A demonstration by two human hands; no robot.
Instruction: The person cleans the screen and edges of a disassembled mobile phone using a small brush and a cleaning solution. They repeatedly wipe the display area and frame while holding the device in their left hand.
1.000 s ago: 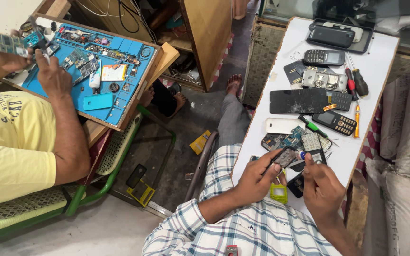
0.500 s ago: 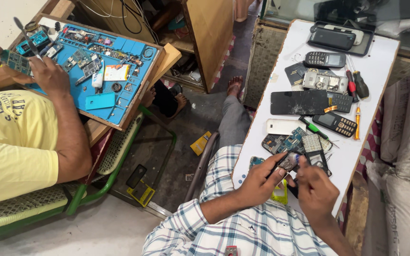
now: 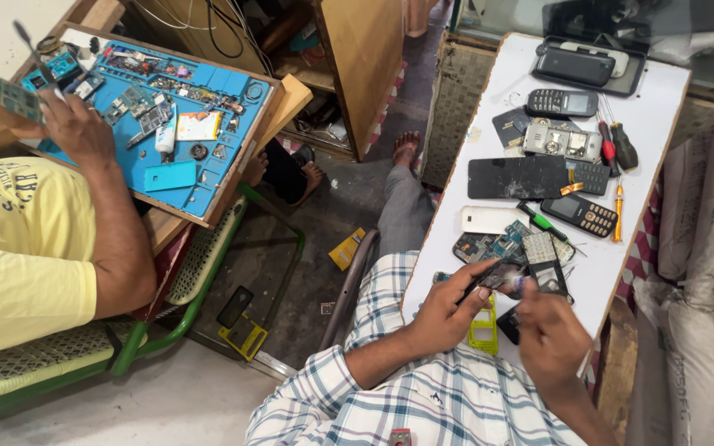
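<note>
Down at the near end of the white bench [image 3: 663, 91], my left hand [image 3: 444, 310] pinches a small dark phone part [image 3: 502, 275] between thumb and fingertips, holding it just above the bench edge. My right hand [image 3: 551, 339] is curled tight around a thin tool [image 3: 516, 287], and the tip sits right on that part. It's too blurry to say what kind of tool it is. Just below the part lies a yellow-green phone frame [image 3: 483, 326], touching my left fingers or very near them.

Past my hands there's a bare circuit board [image 3: 489, 246] with a grey keypad piece [image 3: 540, 248] beside it, then a white phone back [image 3: 489, 219]. Further up lies a big black screen panel [image 3: 518, 177], a black keypad phone [image 3: 580, 215] to its right, a green-handled screwdriver [image 3: 545, 221] between them, and an orange one [image 3: 618, 213] near the bench's right edge. Red- and black-handled drivers [image 3: 613, 149] sit higher up, next to a silver phone chassis [image 3: 562, 142]. Another keypad phone [image 3: 562, 102] and a black tray [image 3: 592, 62] are at the far end.

Off to my left, another person in a yellow shirt [image 3: 10, 248] works over a blue mat [image 3: 183, 116] covered in small parts, holding a green board [image 3: 14, 97] up in one hand.
</note>
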